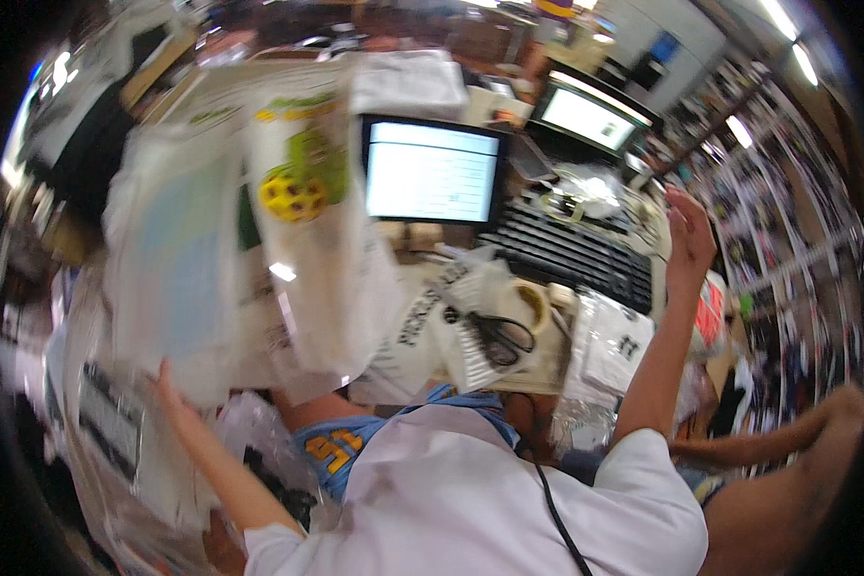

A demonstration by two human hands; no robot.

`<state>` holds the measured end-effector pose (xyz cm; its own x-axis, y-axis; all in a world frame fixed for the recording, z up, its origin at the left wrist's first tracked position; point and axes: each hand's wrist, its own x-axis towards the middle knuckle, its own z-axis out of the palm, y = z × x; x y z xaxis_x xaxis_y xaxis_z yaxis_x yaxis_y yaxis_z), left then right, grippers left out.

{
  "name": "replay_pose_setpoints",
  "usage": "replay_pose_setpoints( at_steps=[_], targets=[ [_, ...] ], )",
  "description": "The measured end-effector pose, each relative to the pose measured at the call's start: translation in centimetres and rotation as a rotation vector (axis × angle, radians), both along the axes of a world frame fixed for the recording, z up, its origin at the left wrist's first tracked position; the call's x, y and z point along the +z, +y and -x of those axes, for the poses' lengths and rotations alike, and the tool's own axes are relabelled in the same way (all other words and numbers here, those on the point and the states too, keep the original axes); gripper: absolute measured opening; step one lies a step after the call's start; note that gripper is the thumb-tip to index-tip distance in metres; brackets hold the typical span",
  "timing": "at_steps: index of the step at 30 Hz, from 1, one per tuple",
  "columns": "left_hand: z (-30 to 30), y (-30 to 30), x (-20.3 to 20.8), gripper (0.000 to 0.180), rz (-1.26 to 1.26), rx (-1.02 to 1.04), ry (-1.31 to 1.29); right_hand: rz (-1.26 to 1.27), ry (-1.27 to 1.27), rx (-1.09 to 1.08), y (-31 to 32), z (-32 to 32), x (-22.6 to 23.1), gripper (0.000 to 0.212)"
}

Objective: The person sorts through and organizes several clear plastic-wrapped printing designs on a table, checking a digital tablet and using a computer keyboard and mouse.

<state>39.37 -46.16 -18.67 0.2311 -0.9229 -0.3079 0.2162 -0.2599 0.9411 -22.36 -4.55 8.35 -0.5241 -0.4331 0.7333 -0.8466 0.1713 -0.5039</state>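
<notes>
At the left, my left hand (166, 389) grips the near edge of a clear plastic package (178, 259) with pale blue contents, its thumb on top. Beside that lies a long plastic package (302, 240) with a green and yellow print. Both are smeared by motion. My right hand (691, 235) is raised at the right end of the black keyboard (576, 252), its fingers curled together. Whether anything is between them is hidden by blur. Black-handled scissors (504, 341) and a roll of tape (528, 305) lie on the table between my arms.
A lit monitor (432, 173) and a laptop (590, 115) stand behind the keyboard. White plastic-wrapped packets (610, 341) lie near my right forearm. Another person's bare arm (787, 437) is at the right. Filled shelves (787, 202) line the right side; bagged goods (115, 432) crowd the left.
</notes>
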Motion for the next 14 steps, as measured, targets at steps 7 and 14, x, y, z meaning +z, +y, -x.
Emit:
replay_pose_setpoints(
  at_steps=[7,14],
  targets=[
    [5.1,2.8,6.1,0.097,0.222,0.022,-0.067,-0.003,-0.241,0.685,-12.9,-17.4,-1.3,0.030],
    [3.1,4.7,4.4,0.094,0.265,0.056,-0.069,-0.576,-0.246,1.029,-21.6,-31.3,-4.5,0.049]
  ],
)
